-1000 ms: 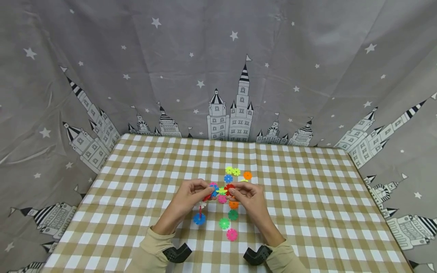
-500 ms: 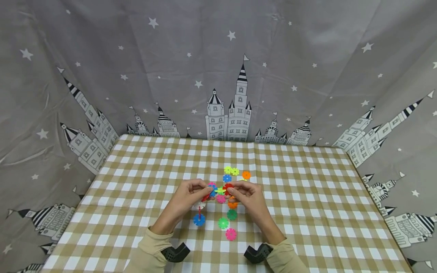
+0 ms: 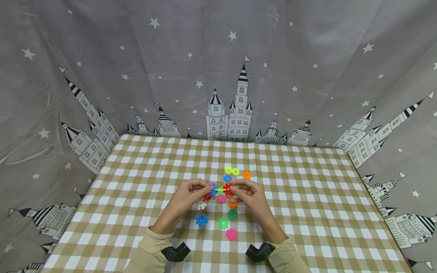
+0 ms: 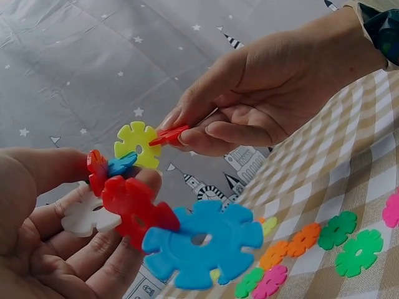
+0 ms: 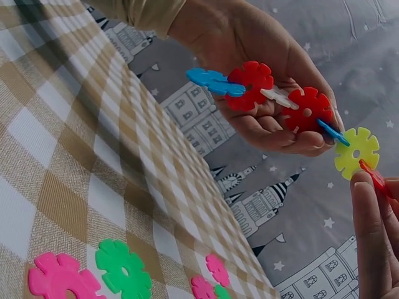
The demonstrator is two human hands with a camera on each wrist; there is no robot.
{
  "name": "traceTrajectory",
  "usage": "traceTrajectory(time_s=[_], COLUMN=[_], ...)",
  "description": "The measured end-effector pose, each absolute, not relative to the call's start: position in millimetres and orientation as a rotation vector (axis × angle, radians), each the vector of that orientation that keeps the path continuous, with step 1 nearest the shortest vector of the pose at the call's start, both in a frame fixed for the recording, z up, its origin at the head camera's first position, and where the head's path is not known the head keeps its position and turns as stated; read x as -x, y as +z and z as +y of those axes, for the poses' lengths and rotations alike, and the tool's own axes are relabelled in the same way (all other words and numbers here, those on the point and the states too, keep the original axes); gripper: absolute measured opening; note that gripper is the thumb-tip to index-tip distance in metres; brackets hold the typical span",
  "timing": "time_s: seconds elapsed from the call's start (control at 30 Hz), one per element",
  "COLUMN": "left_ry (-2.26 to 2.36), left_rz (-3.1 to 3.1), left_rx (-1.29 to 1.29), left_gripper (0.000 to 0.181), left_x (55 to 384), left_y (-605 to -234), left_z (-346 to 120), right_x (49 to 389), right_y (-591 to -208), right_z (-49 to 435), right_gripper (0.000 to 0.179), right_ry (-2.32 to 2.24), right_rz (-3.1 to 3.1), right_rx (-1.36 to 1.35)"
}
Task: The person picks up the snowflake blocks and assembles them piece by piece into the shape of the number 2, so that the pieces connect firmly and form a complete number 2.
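Snowflake discs with notched edges are slotted into a chain held above the table between the two hands. My left hand (image 3: 187, 195) pinches the chain at a small blue disc (image 5: 333, 132), beside a red disc (image 5: 305, 112). From there a white disc (image 4: 84, 218), another red disc (image 4: 128, 202) and a big blue disc (image 4: 234, 240) trail below the left fingers. A yellow disc (image 4: 128, 140) bridges the hands, joined to the small blue disc. My right hand (image 3: 252, 195) pinches a further red disc (image 4: 171, 135), whose edge meets the yellow disc's rim.
Loose discs lie on the checked tablecloth (image 3: 307, 208) beneath and beyond the hands: two yellow, an orange (image 3: 246, 175), a blue (image 3: 227, 178), a dark green (image 3: 232, 214), pinks (image 3: 231, 234) and others. A grey castle-print curtain (image 3: 170, 57) stands behind the table.
The yellow disc between the hands now shows thinner, nearly edge-on. The big blue disc at the chain's end has swung slightly to the right. Both hands keep their grip and nearly their place.
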State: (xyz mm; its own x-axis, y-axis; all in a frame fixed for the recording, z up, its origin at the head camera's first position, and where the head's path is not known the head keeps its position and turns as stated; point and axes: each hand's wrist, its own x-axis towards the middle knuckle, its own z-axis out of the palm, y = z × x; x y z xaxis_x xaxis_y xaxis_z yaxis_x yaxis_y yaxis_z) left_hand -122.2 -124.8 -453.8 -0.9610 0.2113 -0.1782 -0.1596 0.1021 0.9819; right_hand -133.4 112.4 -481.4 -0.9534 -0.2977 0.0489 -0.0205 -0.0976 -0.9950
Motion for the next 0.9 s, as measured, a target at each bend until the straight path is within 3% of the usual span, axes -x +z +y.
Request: traceTrajectory(time_s=[0.3, 0.9], left_ry=[1.911, 1.746], left_rz=[2.107, 2.176], left_rx=[-0.122, -0.331], left_gripper=[0.027, 0.033], left_x=[122.2, 125.2], left_y=[-453.5, -460.0], left_z=[-126.8, -126.1], right_x=[134.1, 133.5], right_y=[-481.7, -484.3], right_z=[111.0, 111.0], right_gripper=[0.028, 0.031], right_ry=[-2.165, -1.989], right_rz=[1.989, 1.974], right_rx=[0.281, 0.448])
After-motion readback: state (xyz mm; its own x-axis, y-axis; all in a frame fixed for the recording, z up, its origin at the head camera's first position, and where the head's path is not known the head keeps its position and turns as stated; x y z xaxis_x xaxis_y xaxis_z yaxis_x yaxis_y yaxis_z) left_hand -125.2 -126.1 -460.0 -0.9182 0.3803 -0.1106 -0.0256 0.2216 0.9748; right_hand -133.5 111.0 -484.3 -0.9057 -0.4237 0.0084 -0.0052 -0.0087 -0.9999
